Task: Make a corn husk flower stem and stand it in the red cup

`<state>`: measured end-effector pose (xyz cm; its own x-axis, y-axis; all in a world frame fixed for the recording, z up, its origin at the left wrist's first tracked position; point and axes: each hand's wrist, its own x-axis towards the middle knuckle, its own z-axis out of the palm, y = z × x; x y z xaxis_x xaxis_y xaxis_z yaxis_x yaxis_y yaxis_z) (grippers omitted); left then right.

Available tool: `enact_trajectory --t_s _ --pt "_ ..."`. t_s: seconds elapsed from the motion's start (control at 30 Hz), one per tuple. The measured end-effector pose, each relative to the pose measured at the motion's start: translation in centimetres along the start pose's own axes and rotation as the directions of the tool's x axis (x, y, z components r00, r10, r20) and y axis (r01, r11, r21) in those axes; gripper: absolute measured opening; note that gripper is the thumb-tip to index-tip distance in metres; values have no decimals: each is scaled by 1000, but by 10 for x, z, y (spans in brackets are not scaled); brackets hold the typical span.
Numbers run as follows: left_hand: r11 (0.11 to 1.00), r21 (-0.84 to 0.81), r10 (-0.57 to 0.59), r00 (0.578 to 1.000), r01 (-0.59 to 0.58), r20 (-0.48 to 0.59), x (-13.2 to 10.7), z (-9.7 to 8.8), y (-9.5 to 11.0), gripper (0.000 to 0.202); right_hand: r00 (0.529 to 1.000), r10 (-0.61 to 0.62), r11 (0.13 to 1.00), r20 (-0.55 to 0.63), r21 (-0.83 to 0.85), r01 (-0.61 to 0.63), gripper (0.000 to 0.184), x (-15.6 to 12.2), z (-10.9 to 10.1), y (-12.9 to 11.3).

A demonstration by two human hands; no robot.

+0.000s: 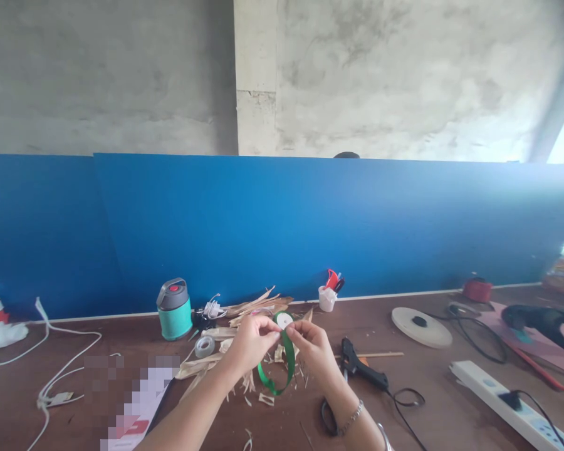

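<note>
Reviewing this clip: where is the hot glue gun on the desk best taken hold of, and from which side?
Probably by its black handle, coming from the near right. The hot glue gun lies on the desk with the handle angled toward the person and a black cord trailing from its end. The right hand, pinching the green ribbon, is the closer hand.

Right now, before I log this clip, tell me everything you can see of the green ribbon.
The green ribbon is a narrow, glossy strip that looks like satin. It comes off a small roll with a white centre, held upright at the top. The loose length drops in a long loop, twisting slightly, between the left hand and right hand, whose fingers pinch near the roll. The loop hangs over dried leaf strips; whether it touches them cannot be told.
</note>
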<state>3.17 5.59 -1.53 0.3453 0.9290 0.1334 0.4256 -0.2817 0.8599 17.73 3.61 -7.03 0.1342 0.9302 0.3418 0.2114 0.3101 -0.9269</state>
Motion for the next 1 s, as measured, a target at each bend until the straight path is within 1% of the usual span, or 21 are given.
enact_trajectory --t_s 0.07,0.1,0.13,0.2,0.23,0.3,0.37,0.4,0.47,0.53,0.6,0.67,0.73,0.8,0.83,0.87,0.93,0.97,1.0 --pt "1000 -10 -24 1000 24 -6 3 2 -4 15 1000 14 995 12 -99 -13 38 3 -7 5" --pt "999 -15 -38 999 38 -10 5 3 -6 14 1000 22 987 13 -159 -19 37 4 -15 8" --pt "998 -19 -52 999 51 -15 7 2 -8 14 1000 29 974 7 -225 -27 34 5 -25 11" --pt "997 -26 -79 996 79 -30 10 0 -12 13 998 53 923 -29 -379 -60 31 6 -52 21" --pt "995 -29 -92 995 91 -40 12 -1 -14 11 996 74 880 -55 -466 -92 30 4 -68 27" --pt "993 -37 -115 992 113 -55 15 -4 -17 9 983 141 751 -118 -634 -184 32 -2 -96 41" --pt "990 -51 -137 989 134 -62 17 -4 -19 7 969 203 612 -142 -754 -239 33 -12 -114 55" --pt "988 -60 -146 987 143 -63 19 -4 -20 7 963 224 552 -147 -796 -250 33 -17 -119 62" --pt "984 -83 -160 985 155 -59 20 -1 -21 6 960 242 460 -142 -854 -243 37 -26 -120 74" --pt "981 -109 -170 984 163 -53 20 1 -23 5 960 244 405 -136 -885 -228 41 -33 -117 83" --pt "976 -137 -180 982 171 -50 19 2 -26 7 963 238 384 -129 -898 -215 40 -35 -116 89" --pt "970 -167 -191 980 179 -58 17 2 -33 10 968 219 393 -124 -897 -204 35 -34 -121 93" --pt "962 -197 -206 976 189 -74 14 2 -43 14 973 191 423 -129 -884 -200 30 -29 -129 93" --pt "954 -225 -224 970 197 -100 12 2 -55 17 979 150 482 -138 -854 -194 28 -23 -135 91" --pt "951 -236 -231 966 199 -116 11 3 -61 19 982 126 517 -140 -836 -185 29 -19 -135 89" --pt "949 -245 -235 963 198 -132 10 4 -66 20 985 98 575 -139 -801 -170 29 -15 -132 87" --pt "946 -256 -243 957 198 -157 8 6 -74 22 989 40 714 -141 -689 -128 28 -9 -114 82" --pt "945 -259 -248 954 200 -166 7 7 -77 22 987 10 843 -158 -530 -93 28 -7 -101 78" --pt "944 -262 -253 952 203 -174 5 8 -79 23 986 -15 929 -167 -367 -48 29 -6 -85 75"
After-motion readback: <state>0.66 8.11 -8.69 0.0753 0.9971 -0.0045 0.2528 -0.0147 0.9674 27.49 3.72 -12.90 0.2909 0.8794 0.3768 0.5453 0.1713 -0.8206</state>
